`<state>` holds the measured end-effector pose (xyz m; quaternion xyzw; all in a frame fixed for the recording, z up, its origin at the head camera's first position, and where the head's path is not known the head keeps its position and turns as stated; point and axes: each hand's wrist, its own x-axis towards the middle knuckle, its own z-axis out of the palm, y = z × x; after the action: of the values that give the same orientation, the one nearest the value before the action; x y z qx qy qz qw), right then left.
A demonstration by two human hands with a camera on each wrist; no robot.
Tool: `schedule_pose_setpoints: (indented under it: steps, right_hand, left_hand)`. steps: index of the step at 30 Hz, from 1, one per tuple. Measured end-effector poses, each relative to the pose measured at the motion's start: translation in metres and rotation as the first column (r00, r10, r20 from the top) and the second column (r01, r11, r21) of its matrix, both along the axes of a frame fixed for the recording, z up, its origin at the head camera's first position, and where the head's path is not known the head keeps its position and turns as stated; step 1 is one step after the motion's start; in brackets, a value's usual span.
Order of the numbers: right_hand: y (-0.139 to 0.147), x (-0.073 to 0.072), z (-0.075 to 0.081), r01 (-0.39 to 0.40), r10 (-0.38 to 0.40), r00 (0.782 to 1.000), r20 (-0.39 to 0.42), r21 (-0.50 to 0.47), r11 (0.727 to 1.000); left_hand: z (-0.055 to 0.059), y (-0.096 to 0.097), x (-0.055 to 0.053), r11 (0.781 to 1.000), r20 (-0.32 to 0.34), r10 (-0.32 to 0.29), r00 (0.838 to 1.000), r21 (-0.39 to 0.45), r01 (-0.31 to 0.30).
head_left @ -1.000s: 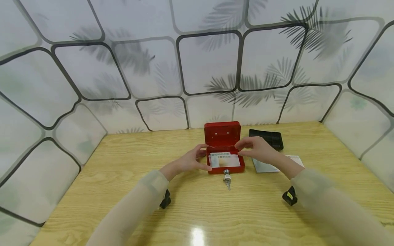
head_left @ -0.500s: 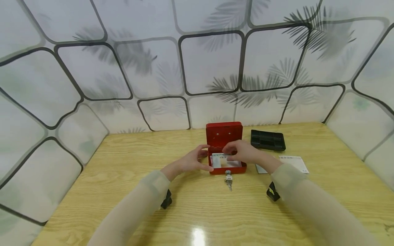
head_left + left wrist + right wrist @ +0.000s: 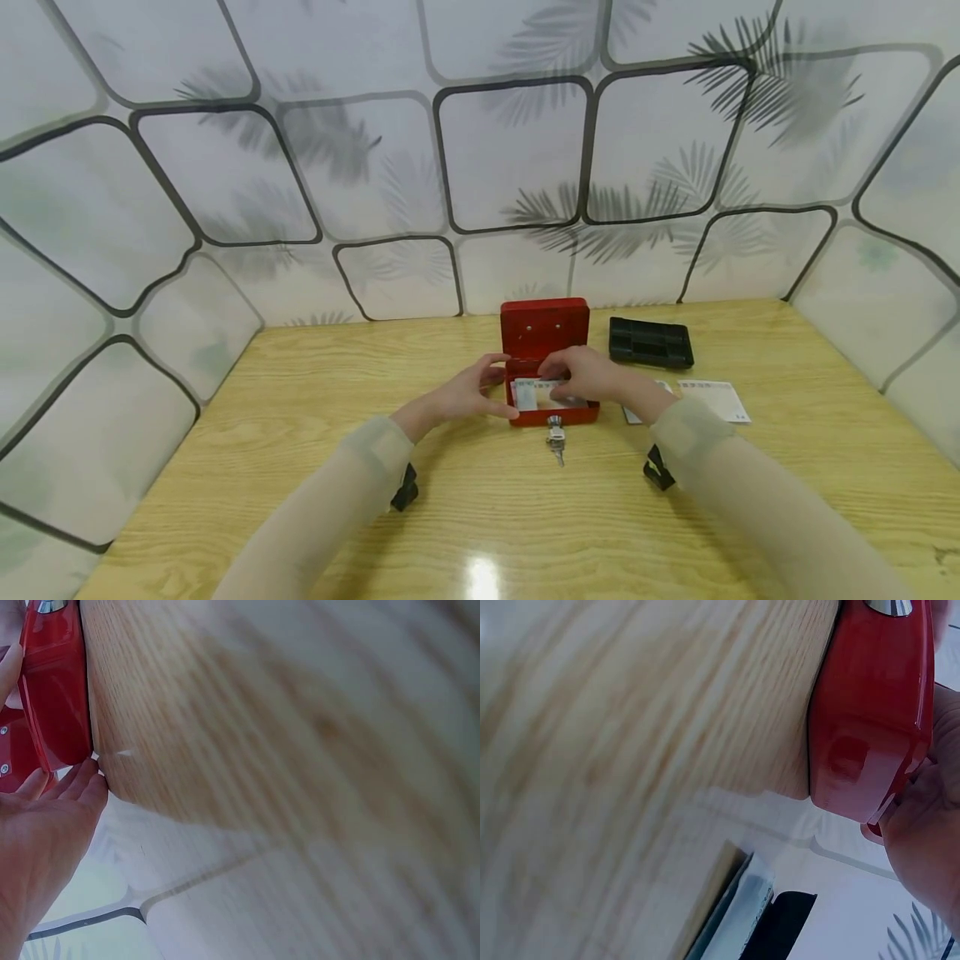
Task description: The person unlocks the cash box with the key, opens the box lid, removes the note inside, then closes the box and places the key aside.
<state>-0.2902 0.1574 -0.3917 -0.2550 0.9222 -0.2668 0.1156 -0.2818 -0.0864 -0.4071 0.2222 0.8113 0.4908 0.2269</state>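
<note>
A red cash box (image 3: 544, 308) stands with its lid raised at the back and its lock facing me. Several banknotes (image 3: 526, 395) lie flat inside it. My left hand (image 3: 465, 395) grips the box's left end, thumb at the front corner and fingers farther back; in the left wrist view, fingertips touch the red side. My right hand (image 3: 592, 375) reaches over the right wall into the box, thumb and fingers apart over the notes. What its fingertips touch is partly hidden. In the right wrist view, the box's right end hides those fingers.
A black compartment tray (image 3: 651, 342) lies on the wooden table (image 3: 337, 367), right of the box. In front of it is more paper money (image 3: 716, 401), partly behind my right forearm. A key (image 3: 557, 446) hangs from the front lock. A patterned wall stands behind.
My right hand has moved left from the box's right edge to over the banknotes inside, baring the black tray. The notes have shifted slightly. My left hand stays at the box's left end.
</note>
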Motion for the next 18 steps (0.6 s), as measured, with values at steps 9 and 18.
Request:
schedule_pose_setpoints:
  steps: [9,18]
  right_hand:
    - [0.0005,0.0029,0.0015,0.005,-0.003,0.999,0.041,-0.052,0.999]
    - [0.0002,0.0027,0.0011,0.000,0.000,1.000,-0.006,-0.069,0.998]
  left_hand:
    - [0.0017,0.0014,0.0020,1.000,-0.008,-0.009,1.000,0.004,0.009]
    - [0.0013,0.0010,0.0020,1.000,-0.016,0.000,1.000,-0.003,0.000]
